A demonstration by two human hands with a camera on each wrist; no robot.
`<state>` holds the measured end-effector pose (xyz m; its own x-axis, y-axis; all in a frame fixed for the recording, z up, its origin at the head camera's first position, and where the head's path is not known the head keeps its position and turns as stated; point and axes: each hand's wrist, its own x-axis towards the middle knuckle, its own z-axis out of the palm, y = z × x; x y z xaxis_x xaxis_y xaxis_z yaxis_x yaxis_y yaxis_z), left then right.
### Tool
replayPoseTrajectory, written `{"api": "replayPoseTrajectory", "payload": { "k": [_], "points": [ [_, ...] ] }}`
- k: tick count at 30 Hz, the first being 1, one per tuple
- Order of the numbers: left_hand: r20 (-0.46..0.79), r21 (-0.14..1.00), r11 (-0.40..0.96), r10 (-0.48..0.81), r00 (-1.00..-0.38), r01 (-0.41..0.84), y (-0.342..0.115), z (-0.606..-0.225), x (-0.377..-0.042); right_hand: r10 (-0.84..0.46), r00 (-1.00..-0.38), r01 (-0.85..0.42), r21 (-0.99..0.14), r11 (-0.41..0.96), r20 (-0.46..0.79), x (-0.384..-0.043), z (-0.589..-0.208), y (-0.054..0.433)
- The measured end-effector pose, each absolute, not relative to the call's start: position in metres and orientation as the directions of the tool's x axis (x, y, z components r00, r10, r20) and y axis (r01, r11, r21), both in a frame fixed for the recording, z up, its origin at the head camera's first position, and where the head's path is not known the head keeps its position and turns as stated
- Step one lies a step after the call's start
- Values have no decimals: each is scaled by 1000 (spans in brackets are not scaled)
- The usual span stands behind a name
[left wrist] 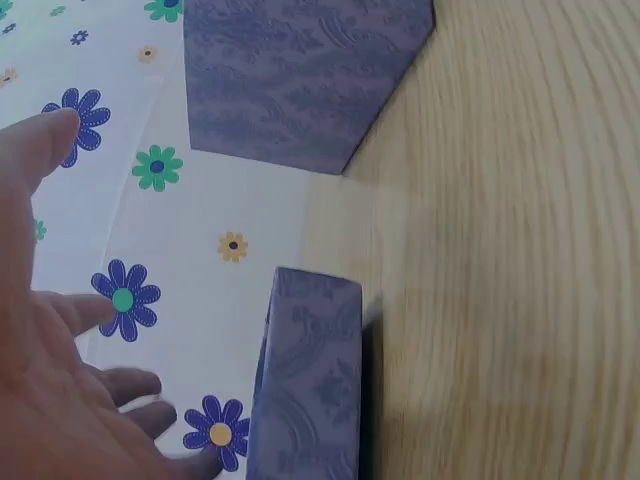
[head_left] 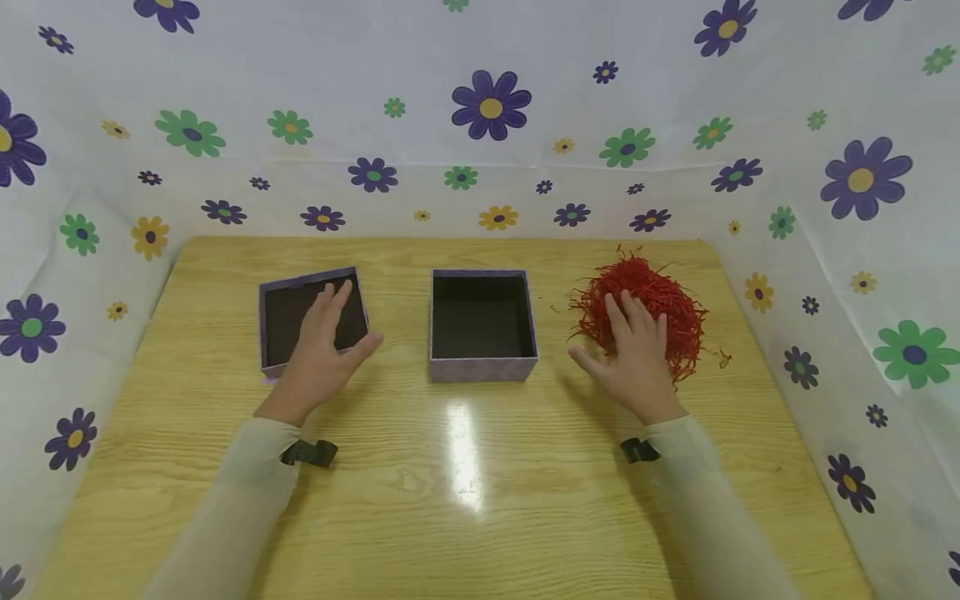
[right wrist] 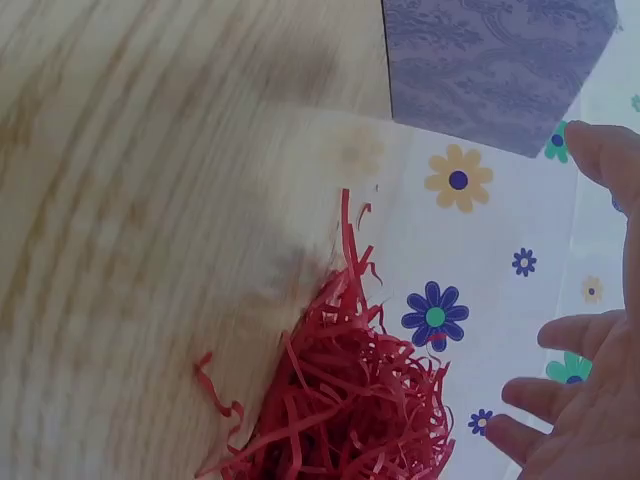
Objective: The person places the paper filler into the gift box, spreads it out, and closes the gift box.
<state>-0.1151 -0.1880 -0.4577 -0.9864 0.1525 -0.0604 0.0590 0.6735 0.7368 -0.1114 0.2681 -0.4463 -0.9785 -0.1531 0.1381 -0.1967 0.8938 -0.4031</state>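
Wood-grain table (head_left: 405,533), flowered cloth (head_left: 420,58) behind it; from my remote station I log red paper shred (head_left: 681,315) heaped right of the uncovered box (head_left: 483,370), with a shallow lid (head_left: 287,329) on the box's left. Right hand (head_left: 637,367) hangs over the shred and left hand (head_left: 318,362) over the lid, fingers apart, gripping nothing. I judge work barely begun: no shred shows in box, lid off.

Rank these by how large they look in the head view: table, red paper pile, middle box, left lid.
1. Table
2. Red paper pile, partly covered by the right hand
3. Middle box and left lid: too alike to rank; the left hand partly hides the lid.
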Motion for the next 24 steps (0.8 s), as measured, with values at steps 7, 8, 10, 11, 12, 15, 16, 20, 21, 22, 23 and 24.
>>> {"api": "replayPoseTrajectory", "payload": {
  "k": [7, 8, 10, 11, 12, 15, 16, 20, 21, 22, 23, 24],
  "points": [
    [2, 871, 482, 196, -981, 98, -172, -451, -117, -210, -960, -269, -415, 869, 183, -118, -441, 279],
    [13, 890, 444, 203, -979, 104, -170, -451, -118, -216, -960, -273, -421, 865, 178, -118, -440, 281],
    [22, 926, 364, 218, -976, 102, -164, -452, -119, -223, -962, -271, -430, 861, 158, -120, -436, 284],
    [20, 942, 321, 230, -973, 95, -162, -452, -119, -224, -964, -265, -435, 860, 146, -120, -434, 285],
    [12, 955, 284, 241, -971, 82, -159, -452, -120, -224, -966, -259, -440, 860, 132, -121, -432, 287],
    [-32, 976, 216, 268, -963, 28, -150, -454, -122, -220, -971, -240, -454, 858, 98, -124, -426, 293],
    [-52, 978, 207, 277, -960, 7, -147, -454, -123, -218, -972, -233, -462, 856, 86, -125, -425, 296],
    [-147, 980, 176, 311, -939, -95, -134, -457, -126, -218, -975, -212, -500, 840, 48, -130, -418, 306],
    [-167, 979, 164, 319, -933, -119, -132, -458, -127, -221, -975, -210, -507, 836, 39, -131, -417, 308],
    [-187, 978, 147, 326, -927, -146, -129, -460, -128, -225, -974, -209, -511, 834, 31, -132, -415, 311],
    [-206, 976, 133, 329, -921, -171, -127, -462, -128, -228, -973, -206, -518, 830, 23, -133, -414, 314],
    [-217, 975, 120, 334, -917, -187, -126, -463, -129, -231, -973, -204, -520, 829, 14, -134, -413, 316]
  ]
}}
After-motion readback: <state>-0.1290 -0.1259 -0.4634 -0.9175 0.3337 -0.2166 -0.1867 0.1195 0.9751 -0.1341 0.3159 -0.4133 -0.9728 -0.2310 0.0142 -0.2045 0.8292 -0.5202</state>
